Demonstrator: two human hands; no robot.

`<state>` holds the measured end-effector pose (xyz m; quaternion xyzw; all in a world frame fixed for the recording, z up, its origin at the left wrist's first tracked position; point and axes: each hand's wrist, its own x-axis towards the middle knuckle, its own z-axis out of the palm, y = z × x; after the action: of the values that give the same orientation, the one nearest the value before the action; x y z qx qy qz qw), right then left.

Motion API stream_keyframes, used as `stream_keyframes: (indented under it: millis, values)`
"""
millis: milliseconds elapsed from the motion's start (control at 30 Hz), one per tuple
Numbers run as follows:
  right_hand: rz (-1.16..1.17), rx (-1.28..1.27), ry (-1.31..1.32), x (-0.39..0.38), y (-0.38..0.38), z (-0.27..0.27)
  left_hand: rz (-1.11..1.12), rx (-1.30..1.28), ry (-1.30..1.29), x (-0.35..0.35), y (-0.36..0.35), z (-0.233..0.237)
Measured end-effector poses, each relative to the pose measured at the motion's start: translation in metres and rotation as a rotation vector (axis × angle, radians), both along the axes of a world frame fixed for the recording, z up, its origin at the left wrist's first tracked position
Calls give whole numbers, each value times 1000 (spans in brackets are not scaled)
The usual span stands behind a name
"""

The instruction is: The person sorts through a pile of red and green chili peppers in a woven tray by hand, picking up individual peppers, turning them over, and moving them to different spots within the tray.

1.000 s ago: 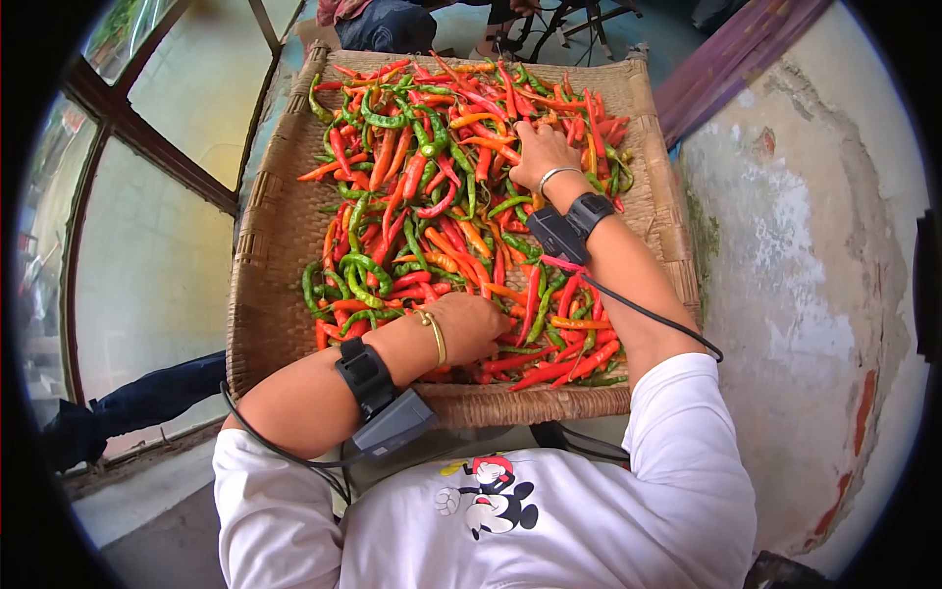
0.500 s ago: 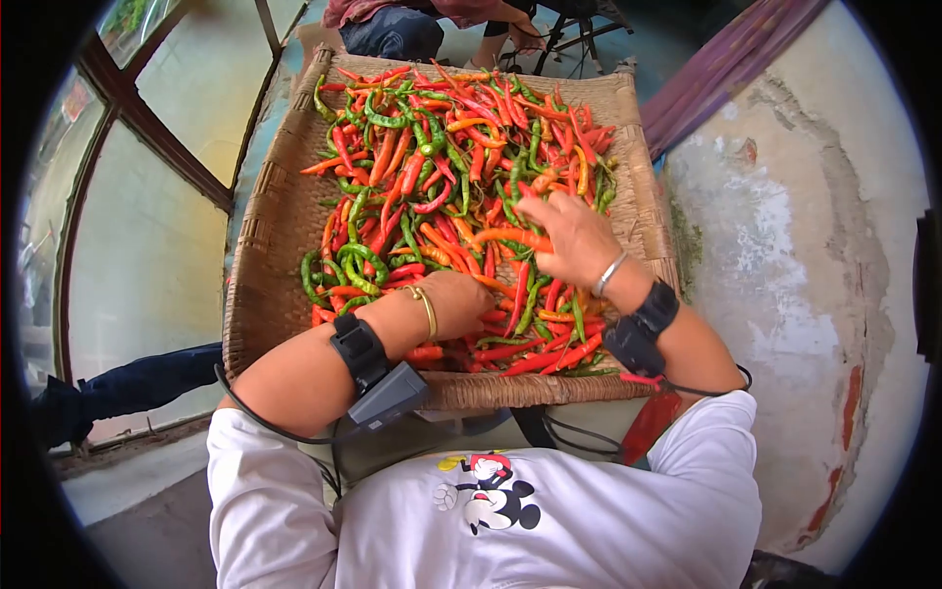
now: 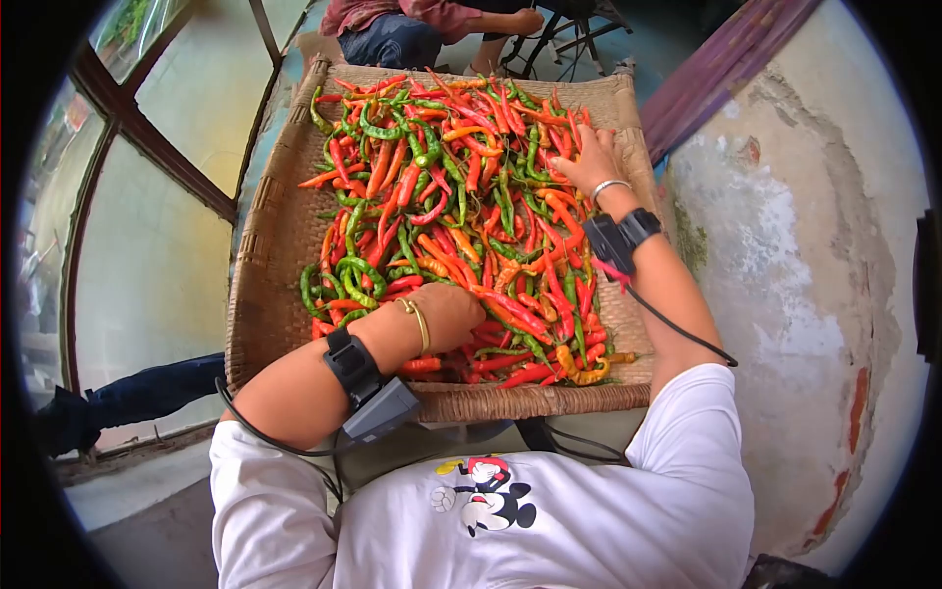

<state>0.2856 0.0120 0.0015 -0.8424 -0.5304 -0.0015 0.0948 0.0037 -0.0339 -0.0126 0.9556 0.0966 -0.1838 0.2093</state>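
Note:
A woven tray (image 3: 265, 236) holds a wide heap of red, green and orange chili peppers (image 3: 422, 196). My left hand (image 3: 446, 316), with a gold bracelet at its wrist, rests low on the heap near the tray's front; its fingers curl down and their tips are hidden. Farther back on the right, my right hand (image 3: 592, 162) reaches over the heap's right edge. Its fingers are spread over the peppers, and nothing shows held in it. A silver bracelet circles that wrist.
Another person (image 3: 392, 34) sits beyond the tray's far edge, beside a dark metal-legged stand (image 3: 579, 39). Framed window panes (image 3: 147, 245) are on the left. A stained wall (image 3: 775, 294) and a purple cloth (image 3: 716, 79) are on the right.
My right hand has moved away toward the tray's back right, and the orange pepper it held is no longer in it. Peppers at the right have shifted. My left hand has barely moved.

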Motion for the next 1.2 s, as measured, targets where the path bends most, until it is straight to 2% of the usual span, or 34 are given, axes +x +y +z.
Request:
stream_keyframes:
  millis: [67, 133, 167, 367, 467, 667, 833, 1033, 1200]
  values:
    - [-87, -31, -41, -1, 18, -3, 10, -7, -19, 0, 0, 0]
    - [-252, -177, 48, -2, 32, -7, 15, 12, 2, 2, -1, 0]
    - [-256, -174, 55, -2, 36, -9, 18, 19, 13, 2, -1, -1]
    - [-152, -167, -48, -12, 47, -25, 8, 46, -49, 3, -3, -7]
    - [-156, -185, 6, -22, 40, -15, 43, 40, -72, 2, -5, -17]
    - [-180, -171, 95, -9, 48, -20, 51, 16, -113, 2, -4, -6]
    - [-88, -137, 37, -4, 45, -25, 54, 4, -100, 2, -4, -8]
    - [-110, -140, 149, 10, 45, -14, 42, 11, -91, 3, -3, -6]
    - [2, -60, 203, 15, 28, -3, 43, 19, -83, 4, -4, -8]
